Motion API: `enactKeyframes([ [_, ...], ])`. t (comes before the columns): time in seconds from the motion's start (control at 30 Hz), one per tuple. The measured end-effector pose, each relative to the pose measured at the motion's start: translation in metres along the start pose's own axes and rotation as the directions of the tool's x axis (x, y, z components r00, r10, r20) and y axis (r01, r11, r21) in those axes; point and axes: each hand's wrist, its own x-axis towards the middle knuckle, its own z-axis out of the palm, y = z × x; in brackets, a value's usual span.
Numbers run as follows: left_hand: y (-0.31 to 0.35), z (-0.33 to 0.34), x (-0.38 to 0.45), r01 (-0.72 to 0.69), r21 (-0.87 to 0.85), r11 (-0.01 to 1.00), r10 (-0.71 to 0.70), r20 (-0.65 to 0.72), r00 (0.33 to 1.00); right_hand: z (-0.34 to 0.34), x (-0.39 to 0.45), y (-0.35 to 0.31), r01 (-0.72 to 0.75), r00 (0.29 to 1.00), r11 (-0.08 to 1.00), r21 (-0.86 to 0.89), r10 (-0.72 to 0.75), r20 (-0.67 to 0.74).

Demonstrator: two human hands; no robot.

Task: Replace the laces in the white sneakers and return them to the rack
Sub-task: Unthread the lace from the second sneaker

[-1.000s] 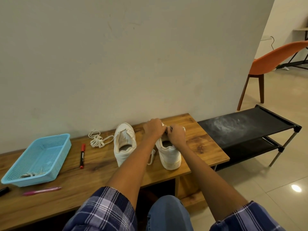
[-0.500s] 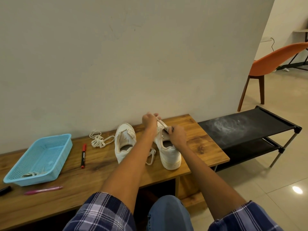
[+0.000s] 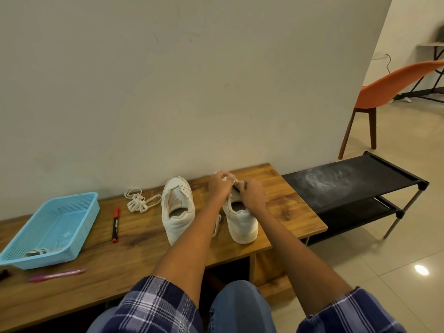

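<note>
At the centre of the frame, on a wooden counter [image 3: 283, 188] against a plain wall, stand two white sneakers, heels toward the viewer and toes toward the wall. The right sneaker [image 3: 241, 224] is being worked on: both hands meet over its tongue area. The left hand [image 3: 219, 185] pinches a white lace [image 3: 231, 180] between curled fingers, drawing it up and to the left, while the right hand [image 3: 252, 194] grips the shoe's upper just beside it. The lace runs left to right across the shoe's long axis, so the next eyelet likely sits directly beneath the left hand. The left sneaker [image 3: 177, 212] stands just beside it, unlaced. A loose coil of lace [image 3: 138, 201] lies left of it. The black rack [image 3: 348, 186] stands at the right, near the counter's end.
</note>
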Motion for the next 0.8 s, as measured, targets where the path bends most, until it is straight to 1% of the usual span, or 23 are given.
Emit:
enactKeyframes([
  [0.03,0.002,-0.004,0.001,0.081,-0.266,0.961,-0.095,-0.040,0.995,0.000,0.000,-0.001,0.000,1.000,1.000,-0.006,0.000,0.003],
  [0.07,0.005,-0.009,0.003,0.135,-0.509,0.850,-0.189,-0.057,0.980,-0.001,0.000,-0.002,-0.001,1.000,1.000,-0.016,0.001,0.006],
  [0.1,0.009,-0.014,0.007,0.167,-0.671,0.722,-0.265,-0.047,0.963,-0.001,0.000,-0.003,0.001,1.000,1.000,-0.028,-0.001,0.007],
  [0.13,0.011,-0.016,0.011,0.177,-0.721,0.670,-0.298,-0.043,0.954,-0.001,0.000,-0.003,-0.005,1.000,0.999,-0.036,0.005,0.010],
  [0.17,0.013,-0.017,0.013,0.173,-0.651,0.739,-0.281,-0.065,0.957,0.000,0.000,-0.002,-0.010,1.000,0.999,-0.037,0.011,0.011],
  [0.2,0.015,-0.017,0.013,0.147,-0.463,0.874,-0.213,-0.095,0.972,0.000,0.000,-0.003,-0.012,1.000,0.999,-0.036,0.012,0.012],
  [0.23,0.017,-0.018,0.011,0.085,-0.199,0.976,-0.106,-0.094,0.990,0.000,0.000,-0.003,-0.008,1.000,0.999,-0.039,0.008,0.014],
  [0.27,0.016,-0.017,0.008,0.004,0.056,0.998,-0.002,-0.035,0.999,0.000,-0.001,-0.003,-0.005,1.000,0.999,-0.037,0.006,0.018],
  [0.3,0.014,-0.015,0.006,-0.078,0.273,0.959,0.067,0.051,0.996,-0.001,-0.002,-0.003,-0.003,1.000,1.000,-0.030,0.004,0.017],
  [0.33,0.011,-0.011,0.005,-0.152,0.446,0.882,0.098,0.141,0.985,-0.002,-0.003,-0.004,-0.004,1.000,1.000,-0.019,0.005,0.014],
  [0.37,0.009,-0.007,0.003,-0.185,0.568,0.802,0.091,0.189,0.978,-0.002,-0.003,-0.004,-0.003,1.000,1.000,-0.009,0.003,0.011],
  [0.4,0.008,-0.005,0.001,-0.191,0.629,0.754,0.087,0.192,0.978,-0.003,-0.003,-0.004,-0.002,1.000,1.000,-0.002,0.002,0.010],
  [0.43,0.006,-0.003,0.001,-0.180,0.627,0.758,0.083,0.180,0.980,-0.002,-0.003,-0.003,-0.004,1.000,1.000,0.003,0.004,0.012],
  [0.47,0.006,-0.002,-0.001,-0.174,0.565,0.806,0.095,0.166,0.982,-0.002,-0.003,-0.003,-0.006,1.000,1.000,0.006,0.006,0.014],
  [0.5,0.003,-0.001,0.000,-0.164,0.452,0.877,0.112,0.138,0.984,-0.002,-0.003,-0.003,-0.007,1.000,1.000,0.011,0.007,0.013],
  [0.53,0.001,-0.003,-0.001,-0.138,0.271,0.953,0.122,0.074,0.990,-0.002,-0.002,-0.003,-0.004,1.000,1.000,0.011,0.004,0.013],
  [0.57,0.000,-0.006,0.001,-0.075,0.038,0.996,0.076,-0.017,0.997,-0.003,-0.002,-0.003,-0.003,1.000,1.000,0.010,0.003,0.016],
  [0.6,0.002,-0.011,0.001,-0.014,-0.229,0.973,-0.008,-0.096,0.995,-0.004,-0.002,-0.004,-0.001,1.000,1.000,0.003,0.001,0.017],
  [0.63,0.005,-0.017,0.006,0.024,-0.440,0.898,-0.094,-0.139,0.986,-0.004,-0.002,-0.004,-0.001,1.000,1.000,-0.004,0.001,0.017],
  [0.67,0.008,-0.022,0.010,0.039,-0.559,0.828,-0.147,-0.150,0.978,-0.004,-0.003,-0.005,-0.002,1.000,1.000,-0.008,0.003,0.017],
  [0.7,0.011,-0.027,0.015,0.038,-0.584,0.811,-0.158,-0.155,0.975,-0.004,-0.002,-0.005,-0.007,1.000,1.000,-0.002,0.007,0.020],
  [0.73,0.012,-0.030,0.018,0.033,-0.544,0.839,-0.142,-0.161,0.977,-0.003,-0.002,-0.005,-0.009,1.000,1.000,0.006,0.009,0.019],
  [0.8,0.012,-0.030,0.019,0.001,-0.322,0.947,-0.044,-0.126,0.991,-0.003,-0.003,-0.004,-0.011,1.000,1.000,0.016,0.010,0.015],
])
